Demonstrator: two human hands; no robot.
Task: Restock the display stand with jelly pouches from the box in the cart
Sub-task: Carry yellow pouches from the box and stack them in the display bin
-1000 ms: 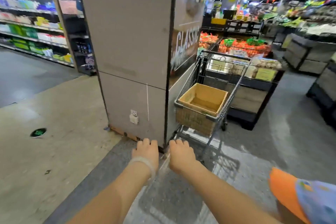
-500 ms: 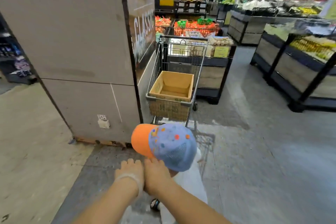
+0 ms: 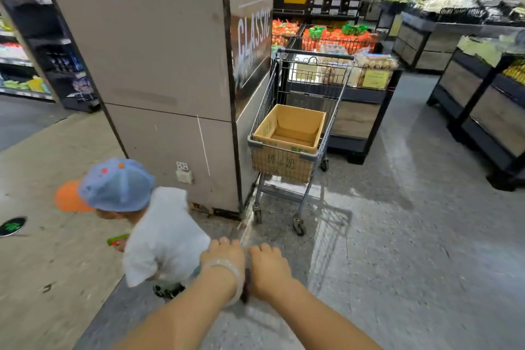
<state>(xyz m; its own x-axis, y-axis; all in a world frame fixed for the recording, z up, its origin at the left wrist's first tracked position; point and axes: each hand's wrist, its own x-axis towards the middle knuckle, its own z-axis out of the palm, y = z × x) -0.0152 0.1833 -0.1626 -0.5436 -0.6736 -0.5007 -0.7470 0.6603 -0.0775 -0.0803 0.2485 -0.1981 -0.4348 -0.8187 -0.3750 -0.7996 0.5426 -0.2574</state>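
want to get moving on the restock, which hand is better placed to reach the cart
Right, probably. The right hand is on the side of the cart, with bare floor ahead. The left hand sits beside the child, who is in its way.

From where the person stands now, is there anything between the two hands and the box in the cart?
Nothing visible blocks the way. Bare floor lies between the left hand, the right hand and the cart holding the cardboard box. A child in a blue cap crouches off to the left, beside the pillar.

Head cam, fwd-down, aisle floor (image 3: 412, 236).
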